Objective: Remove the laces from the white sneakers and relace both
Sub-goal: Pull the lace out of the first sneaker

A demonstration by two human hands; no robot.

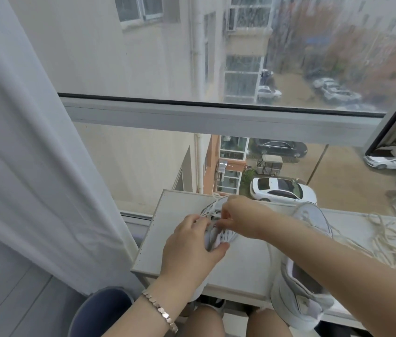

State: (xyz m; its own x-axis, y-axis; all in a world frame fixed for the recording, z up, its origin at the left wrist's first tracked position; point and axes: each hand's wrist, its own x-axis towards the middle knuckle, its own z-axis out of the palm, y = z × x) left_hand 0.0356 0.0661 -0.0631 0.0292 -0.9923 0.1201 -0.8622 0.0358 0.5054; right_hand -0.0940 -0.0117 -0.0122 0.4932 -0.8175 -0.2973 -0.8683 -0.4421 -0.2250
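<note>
On the white board [175, 210] by the window, the left hand [189, 246] grips one sneaker [225, 235] to steady it while the right hand [243, 215] pinches its lace [212, 206] at the eyelets, the other sneaker [296, 297] waiting near right by a loose lace [386, 242].

Shows smooth, matt board on the table [248, 263]; soft matt cloth in the curtain [34, 166]; shiny metal links on the bracelet [160, 312]; smooth upper on the sneaker [296, 302]; woven cord in the loose laces [386, 242].
</note>
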